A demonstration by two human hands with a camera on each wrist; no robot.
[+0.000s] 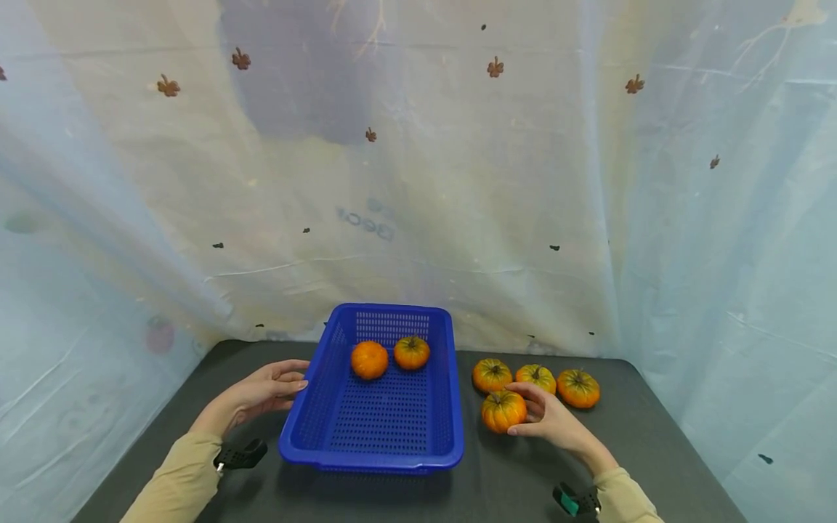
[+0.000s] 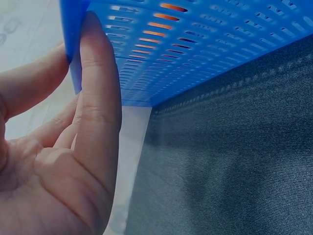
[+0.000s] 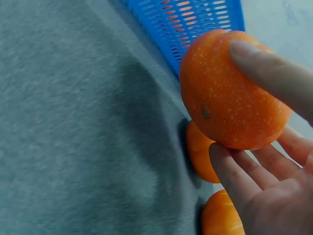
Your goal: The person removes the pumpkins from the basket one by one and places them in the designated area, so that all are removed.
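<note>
At the far left, a pale sheet (image 1: 59,363) hangs beside the dark table (image 1: 516,483); it also covers the back and the right side. A beige sleeve (image 1: 171,483) and a black wristband (image 1: 240,455) lead to the left hand (image 1: 261,390). This hand pinches the left rim of the blue basket (image 1: 371,460) between thumb and fingers; in the left wrist view, one finger lies under the rim.

The basket has many small slots and stands in the middle of the table. Inside it, toward the far end, there is one rounded orange pumpkin (image 1: 369,360), whose stem I cannot see, and to its right a ribbed pumpkin (image 1: 411,352) with its stem upward.

To the right of the basket, outside it, a pumpkin with green streaks (image 1: 491,375) lies on the table. Nearer to the person, the right hand (image 1: 551,419) grips the held pumpkin (image 1: 503,412), with the thumb on one side and fingers on the other. The right wrist view shows its speckled underside, raised off the table.

Behind this hand lies a partly hidden pumpkin (image 1: 536,377), and farther right the last pumpkin (image 1: 578,388). The right wrist carries a black and green wristband (image 1: 575,500), just before the other beige sleeve (image 1: 626,497).
</note>
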